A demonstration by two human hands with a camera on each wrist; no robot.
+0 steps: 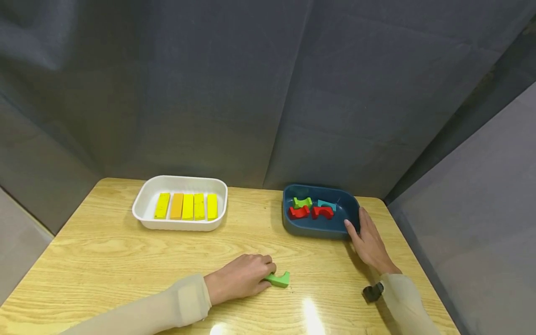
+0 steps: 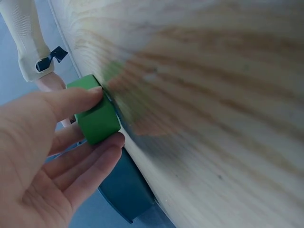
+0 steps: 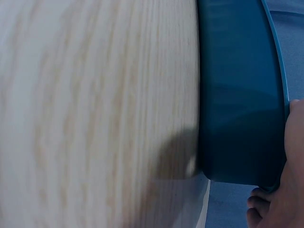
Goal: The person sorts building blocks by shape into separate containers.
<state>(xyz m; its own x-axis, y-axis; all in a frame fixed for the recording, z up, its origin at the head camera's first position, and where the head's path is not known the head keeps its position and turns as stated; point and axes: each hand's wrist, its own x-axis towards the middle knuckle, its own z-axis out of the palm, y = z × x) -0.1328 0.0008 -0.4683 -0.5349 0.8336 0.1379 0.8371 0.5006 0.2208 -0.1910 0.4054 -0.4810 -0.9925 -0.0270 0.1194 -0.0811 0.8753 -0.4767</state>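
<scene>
My left hand (image 1: pixel 244 278) pinches a green arch block (image 1: pixel 279 279) low over the table's front middle. In the left wrist view, the thumb is on one face of this green block (image 2: pixel 97 116) and the fingertips are on another. At the right, my right hand (image 1: pixel 370 242) holds the near right corner of a dark blue tray (image 1: pixel 311 230), its thumb over the rim and its fingers along the outer side. Inside that tray lie two red arch blocks (image 1: pixel 323 212), a lime green one (image 1: pixel 302 203) and a light blue one (image 1: pixel 327 204).
A white tray (image 1: pixel 180 225) stands at the back left with several yellow blocks (image 1: pixel 188 207) and an orange-yellow block (image 1: pixel 177 206) in a row. Grey cloth (image 1: pixel 201 93) hangs behind the wooden table (image 1: pixel 104 260). A grey panel (image 1: pixel 473 209) borders the right side.
</scene>
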